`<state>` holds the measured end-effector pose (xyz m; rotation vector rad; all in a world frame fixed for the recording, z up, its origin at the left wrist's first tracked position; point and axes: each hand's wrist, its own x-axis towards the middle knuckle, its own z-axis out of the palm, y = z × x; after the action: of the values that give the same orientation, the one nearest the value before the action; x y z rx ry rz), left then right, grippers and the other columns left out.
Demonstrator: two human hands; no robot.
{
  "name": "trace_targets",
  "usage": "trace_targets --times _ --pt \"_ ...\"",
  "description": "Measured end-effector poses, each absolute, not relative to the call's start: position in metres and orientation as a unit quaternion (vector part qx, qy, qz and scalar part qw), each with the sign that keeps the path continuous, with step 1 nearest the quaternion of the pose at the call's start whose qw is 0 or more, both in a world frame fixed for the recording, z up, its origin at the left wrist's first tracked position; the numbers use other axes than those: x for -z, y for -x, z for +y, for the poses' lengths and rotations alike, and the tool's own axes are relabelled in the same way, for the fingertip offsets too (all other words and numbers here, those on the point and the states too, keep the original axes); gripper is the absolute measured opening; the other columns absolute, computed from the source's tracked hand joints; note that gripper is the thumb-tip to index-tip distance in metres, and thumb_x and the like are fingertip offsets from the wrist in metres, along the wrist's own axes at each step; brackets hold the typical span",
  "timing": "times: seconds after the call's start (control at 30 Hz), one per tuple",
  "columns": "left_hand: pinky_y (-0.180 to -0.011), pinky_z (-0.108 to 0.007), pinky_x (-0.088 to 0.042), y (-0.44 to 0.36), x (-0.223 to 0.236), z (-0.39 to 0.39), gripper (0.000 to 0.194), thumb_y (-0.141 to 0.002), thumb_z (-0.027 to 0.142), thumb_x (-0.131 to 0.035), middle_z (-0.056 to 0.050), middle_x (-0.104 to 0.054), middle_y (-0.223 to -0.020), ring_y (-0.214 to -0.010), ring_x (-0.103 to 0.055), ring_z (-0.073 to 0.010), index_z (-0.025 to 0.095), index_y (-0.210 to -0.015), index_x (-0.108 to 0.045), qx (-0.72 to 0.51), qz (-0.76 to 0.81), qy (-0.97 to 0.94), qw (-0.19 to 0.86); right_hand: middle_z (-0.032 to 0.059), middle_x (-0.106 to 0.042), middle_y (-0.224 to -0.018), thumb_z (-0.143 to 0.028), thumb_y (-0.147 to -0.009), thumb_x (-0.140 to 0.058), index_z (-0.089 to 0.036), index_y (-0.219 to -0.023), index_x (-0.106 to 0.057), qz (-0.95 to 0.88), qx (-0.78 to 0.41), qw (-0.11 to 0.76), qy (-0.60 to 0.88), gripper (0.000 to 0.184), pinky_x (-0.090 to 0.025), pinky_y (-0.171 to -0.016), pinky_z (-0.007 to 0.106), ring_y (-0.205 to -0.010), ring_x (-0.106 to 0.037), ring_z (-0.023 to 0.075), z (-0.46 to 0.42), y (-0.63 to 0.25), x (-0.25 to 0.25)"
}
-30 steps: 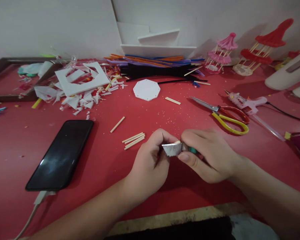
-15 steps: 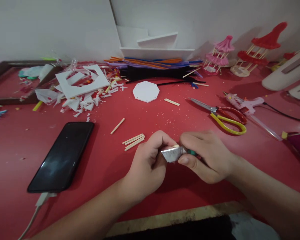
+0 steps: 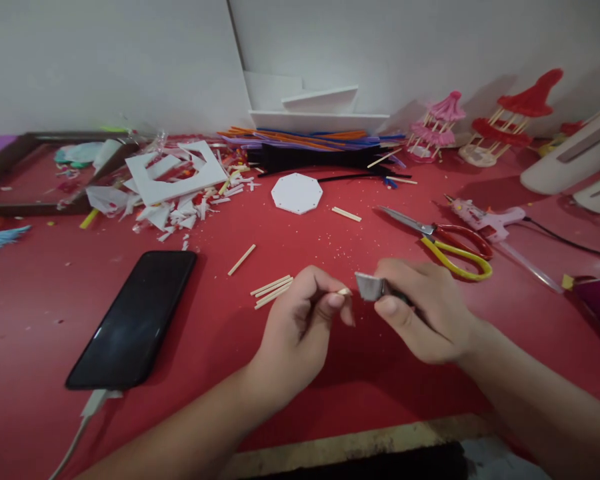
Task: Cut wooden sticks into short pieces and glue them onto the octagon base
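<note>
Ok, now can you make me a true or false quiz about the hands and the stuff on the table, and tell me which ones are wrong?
1. The fingers of the left hand pinch a small pale piece. True.
2. The right hand holds the scissors. False: it holds a metal blade; the scissors lie on the red table.
3. The blade touches the pale piece. False: a gap shows between them.
4. A cable is plugged into the black phone. True.
5. The white octagon lies on the phone. False: it lies on the table.
6. The pink glue gun lies to the right of the scissors. True.
</note>
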<state>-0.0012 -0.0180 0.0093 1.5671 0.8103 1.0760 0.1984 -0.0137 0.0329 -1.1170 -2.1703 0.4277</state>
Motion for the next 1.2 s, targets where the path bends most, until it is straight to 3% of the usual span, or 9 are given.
trace_targets --times 0.3,0.7,1.2 --pt "-0.061 -0.02 -0.045 -0.004 -0.007 -0.016 0.031 -0.08 -0.007 -0.042 0.001 -0.061 -0.08 -0.07 -0.057 -0.0109 0.022 -0.089 -0.052 -0.444 0.348 -0.678 0.471 -0.0044 -0.039 -0.063 -0.045 -0.095 -0.039 -0.021 -0.072 -0.037 -0.855 -0.174 0.264 0.411 0.033 -0.021 -0.052 0.026 -0.055 -0.03 0.0096 -0.019 -0.183 -0.022" --pt "-0.065 -0.019 -0.045 -0.003 -0.004 -0.017 0.029 -0.086 -0.005 -0.044 0.003 -0.06 -0.08 -0.07 -0.056 -0.0092 0.022 -0.09 -0.052 -0.433 0.338 -0.695 0.463 -0.0052 -0.037 -0.063 -0.044 -0.095 -0.04 -0.021 -0.073 -0.034 -0.849 -0.189 0.263 0.417 0.033 -0.019 -0.051 0.026 -0.055 -0.029 0.0087 -0.021 -0.183 -0.025" --pt "-0.064 -0.015 -0.042 -0.004 -0.005 -0.017 0.033 -0.08 -0.009 -0.041 0.006 -0.059 -0.079 -0.068 -0.052 -0.0063 0.022 -0.089 -0.049 -0.436 0.319 -0.699 0.468 -0.0054 -0.036 -0.064 -0.045 -0.096 -0.039 -0.021 -0.073 -0.033 -0.848 -0.2 0.264 0.413 0.034 -0.019 -0.052 0.025 -0.054 -0.029 0.0087 -0.021 -0.184 -0.024"
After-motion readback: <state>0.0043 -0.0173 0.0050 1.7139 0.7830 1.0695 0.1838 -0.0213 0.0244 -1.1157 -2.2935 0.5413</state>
